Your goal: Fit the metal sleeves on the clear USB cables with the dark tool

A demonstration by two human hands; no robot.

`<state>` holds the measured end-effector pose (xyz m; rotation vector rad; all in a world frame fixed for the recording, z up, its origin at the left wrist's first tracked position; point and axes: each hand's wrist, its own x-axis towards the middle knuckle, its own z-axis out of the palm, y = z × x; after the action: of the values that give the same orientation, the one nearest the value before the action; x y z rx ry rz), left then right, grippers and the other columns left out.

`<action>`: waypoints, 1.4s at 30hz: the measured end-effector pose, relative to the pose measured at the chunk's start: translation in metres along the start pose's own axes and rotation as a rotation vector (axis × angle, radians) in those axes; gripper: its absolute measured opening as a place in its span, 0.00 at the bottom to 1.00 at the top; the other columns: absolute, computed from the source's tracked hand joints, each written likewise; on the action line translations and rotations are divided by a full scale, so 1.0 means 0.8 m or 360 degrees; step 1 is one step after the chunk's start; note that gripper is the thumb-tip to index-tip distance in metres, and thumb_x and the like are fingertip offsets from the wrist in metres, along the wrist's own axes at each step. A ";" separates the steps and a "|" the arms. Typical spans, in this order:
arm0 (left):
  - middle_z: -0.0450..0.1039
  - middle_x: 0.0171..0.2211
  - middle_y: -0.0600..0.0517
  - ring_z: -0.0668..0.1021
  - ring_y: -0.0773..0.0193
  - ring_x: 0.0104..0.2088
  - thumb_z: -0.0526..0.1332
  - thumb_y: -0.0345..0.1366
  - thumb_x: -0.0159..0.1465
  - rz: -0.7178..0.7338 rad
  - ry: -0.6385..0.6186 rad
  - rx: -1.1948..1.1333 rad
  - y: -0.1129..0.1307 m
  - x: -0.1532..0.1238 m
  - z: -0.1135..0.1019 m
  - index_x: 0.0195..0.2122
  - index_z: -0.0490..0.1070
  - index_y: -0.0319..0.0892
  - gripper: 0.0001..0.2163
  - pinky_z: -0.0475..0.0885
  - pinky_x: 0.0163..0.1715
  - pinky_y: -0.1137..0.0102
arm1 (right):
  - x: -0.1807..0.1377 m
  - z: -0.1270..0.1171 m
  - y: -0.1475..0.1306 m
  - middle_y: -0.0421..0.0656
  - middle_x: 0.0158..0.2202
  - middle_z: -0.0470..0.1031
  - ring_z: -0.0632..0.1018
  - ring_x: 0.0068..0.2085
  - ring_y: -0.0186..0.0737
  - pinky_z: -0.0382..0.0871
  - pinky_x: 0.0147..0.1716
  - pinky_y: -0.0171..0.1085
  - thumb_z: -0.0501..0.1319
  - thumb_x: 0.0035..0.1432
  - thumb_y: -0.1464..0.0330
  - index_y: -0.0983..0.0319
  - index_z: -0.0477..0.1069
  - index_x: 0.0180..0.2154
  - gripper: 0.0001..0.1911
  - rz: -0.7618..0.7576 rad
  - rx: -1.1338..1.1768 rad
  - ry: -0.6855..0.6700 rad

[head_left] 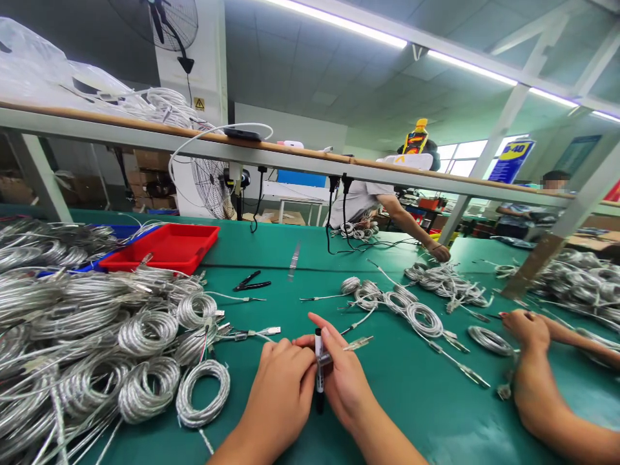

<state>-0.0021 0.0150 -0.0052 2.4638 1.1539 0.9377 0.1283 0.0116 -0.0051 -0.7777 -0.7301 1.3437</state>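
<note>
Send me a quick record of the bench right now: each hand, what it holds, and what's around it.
Left hand: the left hand grips a black marker pen with a white label
Right hand: the right hand pinches a clear plastic cable plug
Surface: green work mat
Nearby: coiled silver braided cables; red plastic tray
Co-worker: a co-worker's hand near the right

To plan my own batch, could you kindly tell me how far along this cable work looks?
Done: perhaps the coils heaped at left, though nothing shows they are finished. In hand: the left hand and right hand hold a black marker and a cable plug. Left: looser coils lie on the green mat, apparently still waiting.
</note>
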 end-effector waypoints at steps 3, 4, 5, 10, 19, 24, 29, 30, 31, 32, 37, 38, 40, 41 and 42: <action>0.77 0.35 0.51 0.73 0.55 0.38 0.55 0.26 0.70 -0.0006 -0.0011 0.0024 0.002 0.000 0.002 0.35 0.72 0.44 0.10 0.60 0.39 0.60 | -0.002 0.004 0.005 0.46 0.34 0.83 0.81 0.37 0.47 0.72 0.37 0.38 0.73 0.55 0.48 0.62 0.73 0.54 0.33 -0.0079 -0.0030 0.0063; 0.77 0.34 0.51 0.73 0.54 0.37 0.54 0.26 0.70 -0.0009 -0.0016 0.0033 0.004 -0.001 0.003 0.34 0.72 0.43 0.10 0.59 0.39 0.60 | -0.002 0.004 0.008 0.44 0.33 0.83 0.81 0.35 0.45 0.72 0.36 0.38 0.72 0.55 0.48 0.61 0.73 0.53 0.31 -0.0105 -0.0050 0.0085; 0.77 0.34 0.51 0.73 0.54 0.37 0.54 0.26 0.70 -0.0009 -0.0024 0.0042 0.005 -0.002 0.005 0.34 0.72 0.43 0.10 0.59 0.38 0.60 | -0.002 0.004 0.010 0.43 0.32 0.82 0.80 0.33 0.44 0.71 0.35 0.37 0.72 0.56 0.49 0.60 0.73 0.51 0.29 -0.0128 -0.0075 0.0114; 0.77 0.33 0.49 0.73 0.53 0.36 0.54 0.27 0.71 0.0003 -0.0081 0.0074 0.011 -0.006 0.016 0.34 0.73 0.42 0.11 0.59 0.39 0.59 | 0.008 -0.004 0.017 0.36 0.22 0.74 0.69 0.23 0.34 0.64 0.25 0.32 0.72 0.55 0.46 0.59 0.69 0.29 0.26 -0.0260 -0.0250 0.0319; 0.78 0.35 0.50 0.74 0.54 0.36 0.53 0.28 0.72 0.0014 -0.0119 0.0026 0.010 -0.006 0.017 0.36 0.72 0.43 0.10 0.61 0.39 0.60 | 0.018 -0.003 0.014 0.33 0.17 0.72 0.73 0.21 0.39 0.67 0.26 0.35 0.70 0.50 0.38 0.57 0.66 0.38 0.32 -0.0359 -0.0346 0.0446; 0.77 0.35 0.50 0.74 0.53 0.37 0.51 0.30 0.73 -0.0067 -0.0104 0.0029 0.009 -0.004 0.019 0.35 0.71 0.44 0.12 0.62 0.38 0.60 | 0.017 -0.002 0.019 0.40 0.21 0.79 0.80 0.24 0.44 0.70 0.27 0.36 0.67 0.49 0.35 0.56 0.61 0.36 0.35 -0.0287 -0.0276 0.0418; 0.79 0.39 0.50 0.75 0.52 0.39 0.54 0.28 0.71 -0.0078 -0.0106 0.0042 0.009 -0.001 0.017 0.37 0.72 0.45 0.10 0.62 0.38 0.61 | 0.006 0.000 0.013 0.42 0.27 0.83 0.82 0.29 0.45 0.69 0.28 0.35 0.70 0.51 0.40 0.57 0.64 0.40 0.32 -0.0176 -0.0187 0.0310; 0.79 0.39 0.49 0.75 0.52 0.39 0.54 0.27 0.71 -0.0073 -0.0106 0.0055 0.010 0.000 0.016 0.37 0.73 0.45 0.10 0.62 0.37 0.61 | 0.004 0.001 0.010 0.42 0.28 0.83 0.82 0.30 0.45 0.69 0.28 0.35 0.70 0.52 0.41 0.57 0.64 0.41 0.31 -0.0157 -0.0171 0.0285; 0.79 0.37 0.49 0.75 0.51 0.38 0.54 0.27 0.71 -0.0070 -0.0107 0.0072 0.011 0.000 0.015 0.36 0.73 0.45 0.10 0.62 0.37 0.61 | 0.001 0.001 0.007 0.43 0.28 0.83 0.82 0.31 0.46 0.69 0.28 0.35 0.70 0.52 0.42 0.57 0.65 0.41 0.30 -0.0136 -0.0160 0.0262; 0.79 0.36 0.49 0.75 0.51 0.38 0.54 0.27 0.71 -0.0069 -0.0104 0.0091 0.012 0.001 0.015 0.36 0.73 0.45 0.11 0.61 0.36 0.60 | -0.001 0.001 0.005 0.43 0.29 0.83 0.82 0.31 0.47 0.68 0.28 0.35 0.70 0.53 0.42 0.57 0.65 0.40 0.30 -0.0114 -0.0155 0.0240; 0.80 0.34 0.48 0.75 0.50 0.37 0.53 0.26 0.71 -0.0073 -0.0064 0.0136 0.016 -0.001 0.015 0.35 0.75 0.45 0.13 0.61 0.36 0.60 | -0.002 0.004 0.005 0.42 0.28 0.82 0.82 0.29 0.48 0.67 0.25 0.36 0.71 0.53 0.46 0.58 0.67 0.39 0.26 -0.0083 -0.0237 0.0235; 0.80 0.35 0.49 0.75 0.51 0.37 0.53 0.26 0.70 -0.0077 -0.0056 0.0129 0.016 -0.001 0.016 0.35 0.75 0.45 0.13 0.61 0.36 0.60 | 0.000 0.005 0.007 0.42 0.26 0.82 0.82 0.29 0.48 0.67 0.26 0.36 0.71 0.53 0.45 0.58 0.67 0.38 0.26 -0.0104 -0.0271 0.0268; 0.81 0.36 0.49 0.76 0.51 0.38 0.54 0.24 0.69 -0.0092 -0.0049 0.0107 0.016 -0.002 0.018 0.34 0.75 0.45 0.12 0.62 0.37 0.61 | 0.006 0.006 0.011 0.40 0.23 0.80 0.81 0.28 0.48 0.69 0.27 0.37 0.70 0.53 0.43 0.57 0.68 0.35 0.27 -0.0162 -0.0345 0.0347; 0.81 0.36 0.49 0.76 0.51 0.38 0.55 0.23 0.68 -0.0096 -0.0051 0.0093 0.016 -0.002 0.020 0.34 0.74 0.45 0.12 0.62 0.38 0.61 | 0.008 0.007 0.013 0.40 0.21 0.79 0.81 0.27 0.48 0.69 0.28 0.38 0.69 0.53 0.41 0.57 0.68 0.35 0.28 -0.0193 -0.0381 0.0382; 0.81 0.36 0.49 0.76 0.51 0.39 0.55 0.23 0.68 -0.0094 -0.0057 0.0080 0.016 -0.002 0.021 0.35 0.74 0.44 0.12 0.63 0.38 0.60 | 0.010 0.007 0.014 0.40 0.20 0.78 0.81 0.27 0.48 0.69 0.28 0.38 0.68 0.53 0.40 0.57 0.68 0.34 0.29 -0.0220 -0.0413 0.0408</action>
<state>0.0153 0.0058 -0.0126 2.4604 1.2461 0.8550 0.1185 0.0204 -0.0110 -1.0642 -0.7467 1.0130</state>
